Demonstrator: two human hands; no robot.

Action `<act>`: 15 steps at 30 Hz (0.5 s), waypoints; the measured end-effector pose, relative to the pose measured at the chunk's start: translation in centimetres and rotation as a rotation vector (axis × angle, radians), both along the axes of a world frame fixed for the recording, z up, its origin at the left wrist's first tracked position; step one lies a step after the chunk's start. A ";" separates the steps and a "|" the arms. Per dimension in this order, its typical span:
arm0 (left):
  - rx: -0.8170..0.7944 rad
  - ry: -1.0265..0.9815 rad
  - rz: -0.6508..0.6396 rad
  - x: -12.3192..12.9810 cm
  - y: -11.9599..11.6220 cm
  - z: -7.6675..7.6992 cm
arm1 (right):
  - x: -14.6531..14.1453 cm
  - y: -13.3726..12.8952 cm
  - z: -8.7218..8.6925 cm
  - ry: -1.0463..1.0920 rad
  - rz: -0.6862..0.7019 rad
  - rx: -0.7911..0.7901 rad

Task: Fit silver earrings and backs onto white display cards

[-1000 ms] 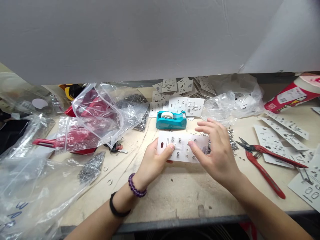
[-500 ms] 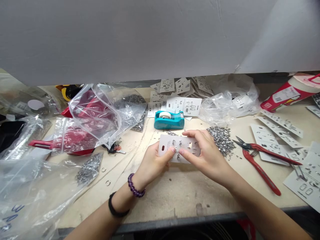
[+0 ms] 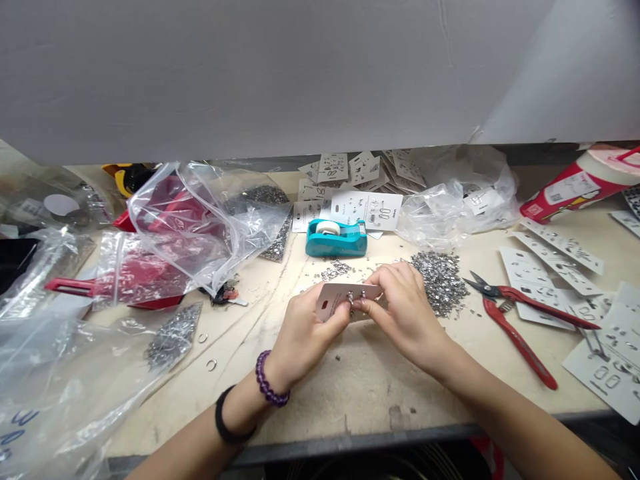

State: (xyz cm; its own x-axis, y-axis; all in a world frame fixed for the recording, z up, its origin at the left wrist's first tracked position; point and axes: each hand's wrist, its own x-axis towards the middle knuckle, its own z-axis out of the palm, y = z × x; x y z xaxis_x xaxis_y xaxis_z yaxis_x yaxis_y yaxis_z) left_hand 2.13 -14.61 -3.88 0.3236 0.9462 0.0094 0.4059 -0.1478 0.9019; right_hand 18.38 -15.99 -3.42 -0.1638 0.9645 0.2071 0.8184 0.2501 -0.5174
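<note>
Between both hands is a white earring card [image 3: 333,293] with small metal earrings on its face, tilted so that its surface is foreshortened. My left hand [image 3: 311,327] grips the card's left side, thumb on the front near an earring. On the other side, my right hand [image 3: 403,310] pinches the card, its thumb tip close to the left thumb. Fingers behind the card are hidden. Just beyond the hands lies a pile of small silvery metal pieces [image 3: 443,283], and a teal tape dispenser [image 3: 336,240] stands behind the card.
Red-handled pliers [image 3: 520,320] lie at the right beside more earring cards [image 3: 535,283]. A red cup [image 3: 565,187] leans at the back right. Plastic bags [image 3: 165,253] with metal bits cover the left side. Two small rings [image 3: 211,365] lie near the left forearm. A grey panel [image 3: 310,80] overhangs the back.
The card has tipped from facing me to a steeper slant. My right hand has shifted slightly left and its fingers have closed in near the left thumb.
</note>
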 end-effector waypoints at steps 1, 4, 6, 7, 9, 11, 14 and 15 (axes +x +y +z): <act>0.008 0.003 -0.003 0.0 0.0 0.1 | -0.1 0.0 -0.1 -0.032 -0.015 0.037; -0.009 -0.016 -0.009 -0.1 0.2 0.3 | -0.3 -0.1 -0.2 -0.094 -0.041 0.133; -0.104 -0.095 0.005 -0.2 0.5 0.3 | -0.3 -0.2 -0.2 -0.107 -0.052 0.189; -0.174 -0.152 0.019 -0.2 0.6 0.3 | -0.2 -0.1 -0.1 -0.102 -0.066 0.212; -0.312 -0.268 0.050 -0.3 0.8 0.4 | 0.2 0.0 0.2 -0.056 -0.103 0.234; -0.391 -0.350 0.072 -0.4 0.9 0.4 | 0.8 0.3 0.6 0.083 -0.138 0.185; -0.407 -0.384 0.082 -0.5 1.0 0.7 | 1.9 0.8 1.1 0.430 -0.143 -0.073; -0.411 -0.384 0.079 -0.5 1.0 0.7 | 2.3 0.9 1.2 0.528 -0.140 -0.173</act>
